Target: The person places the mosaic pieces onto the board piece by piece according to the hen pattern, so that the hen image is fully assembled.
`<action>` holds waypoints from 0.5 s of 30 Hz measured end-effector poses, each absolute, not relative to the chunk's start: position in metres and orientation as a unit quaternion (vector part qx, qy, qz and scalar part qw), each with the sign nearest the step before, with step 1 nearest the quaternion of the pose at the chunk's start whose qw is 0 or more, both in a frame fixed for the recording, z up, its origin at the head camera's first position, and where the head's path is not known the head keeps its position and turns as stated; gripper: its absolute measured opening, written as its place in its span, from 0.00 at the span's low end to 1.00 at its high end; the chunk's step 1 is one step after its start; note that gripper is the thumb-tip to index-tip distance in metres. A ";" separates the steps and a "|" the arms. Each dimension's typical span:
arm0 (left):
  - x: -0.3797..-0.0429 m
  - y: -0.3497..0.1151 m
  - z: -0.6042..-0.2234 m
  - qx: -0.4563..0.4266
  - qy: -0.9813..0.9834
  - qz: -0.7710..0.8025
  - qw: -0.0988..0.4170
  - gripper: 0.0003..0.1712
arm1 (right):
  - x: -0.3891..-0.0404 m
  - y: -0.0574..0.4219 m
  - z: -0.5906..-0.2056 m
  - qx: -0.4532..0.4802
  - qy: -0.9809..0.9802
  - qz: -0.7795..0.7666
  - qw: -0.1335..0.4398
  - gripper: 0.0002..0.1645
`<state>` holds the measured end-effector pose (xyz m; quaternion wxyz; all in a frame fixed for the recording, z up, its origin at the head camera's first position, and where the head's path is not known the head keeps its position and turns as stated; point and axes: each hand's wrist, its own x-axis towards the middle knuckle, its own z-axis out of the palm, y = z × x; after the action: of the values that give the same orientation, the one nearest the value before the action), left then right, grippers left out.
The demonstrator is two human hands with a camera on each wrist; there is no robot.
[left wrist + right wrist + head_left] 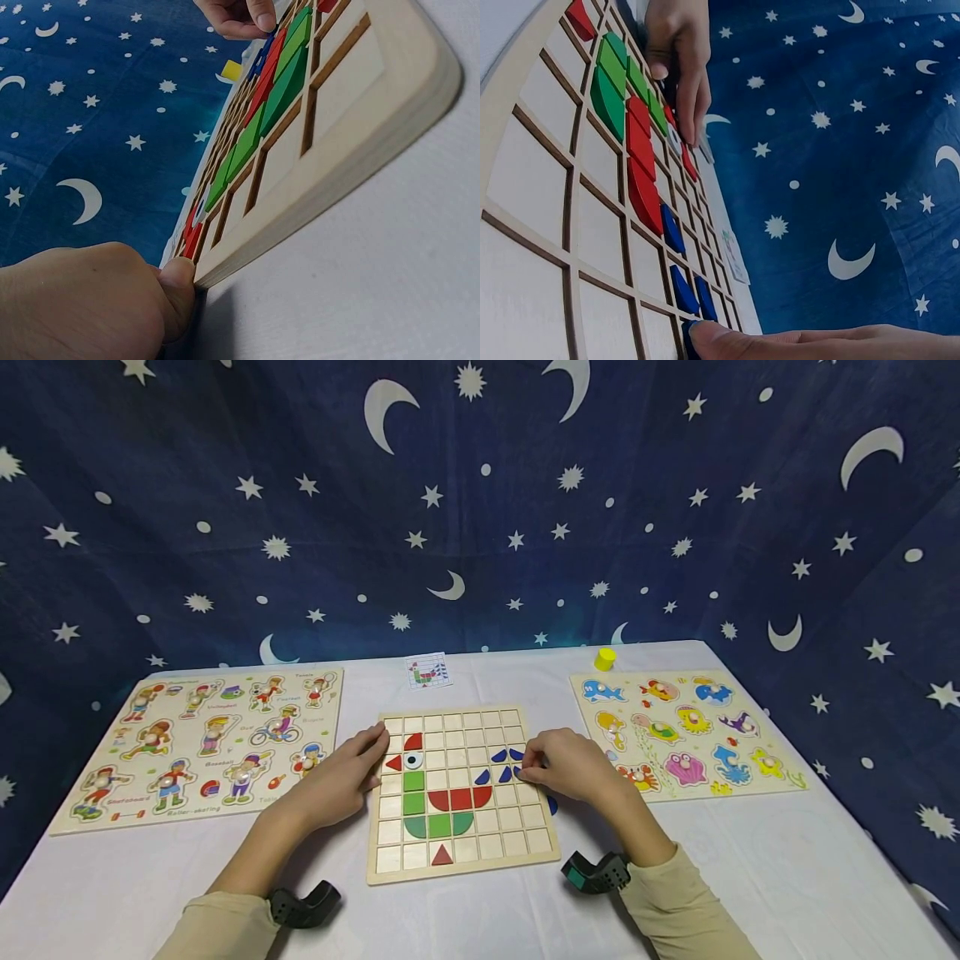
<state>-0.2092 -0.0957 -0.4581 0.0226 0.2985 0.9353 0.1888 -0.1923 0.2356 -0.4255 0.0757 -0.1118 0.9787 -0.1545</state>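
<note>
A wooden grid board (487, 865) lies on the table, bearing red, green and blue pieces and an eye tile (413, 760). My left hand (337, 777) rests along the board's left edge, thumb and fingers touching the frame. At the board's right side, my right hand (566, 764) pinches a blue piece (690, 343) with its thumb over it; the fingers partly hide that piece. Other blue pieces (682, 291) sit in cells beside it. A red row (459, 798) stands above a green one (439, 825), and a red triangle (442, 856) is near the bottom.
A pattern card (428, 671) lies behind the board. To the left is a sports puzzle (187, 760), to the right a sea-animal puzzle (720, 727) with a yellow cylinder (605, 659) behind it. A loose blue piece (552, 806) lies off the board's right edge.
</note>
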 end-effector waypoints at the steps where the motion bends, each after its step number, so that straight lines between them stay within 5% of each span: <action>1: -0.209 -0.096 -0.458 0.299 0.935 0.189 0.023 0.33 | -0.192 0.236 -0.425 -0.112 0.979 -0.155 0.077 0.10; 15: -0.210 -0.097 -0.460 0.299 0.934 0.194 0.023 0.33 | -0.193 0.236 -0.425 -0.130 0.975 -0.159 0.080 0.06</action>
<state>-0.2100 -0.0966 -0.4603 0.0235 0.2992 0.9339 0.1941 -0.1928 0.2359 -0.4246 0.0805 -0.1301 0.9753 -0.1593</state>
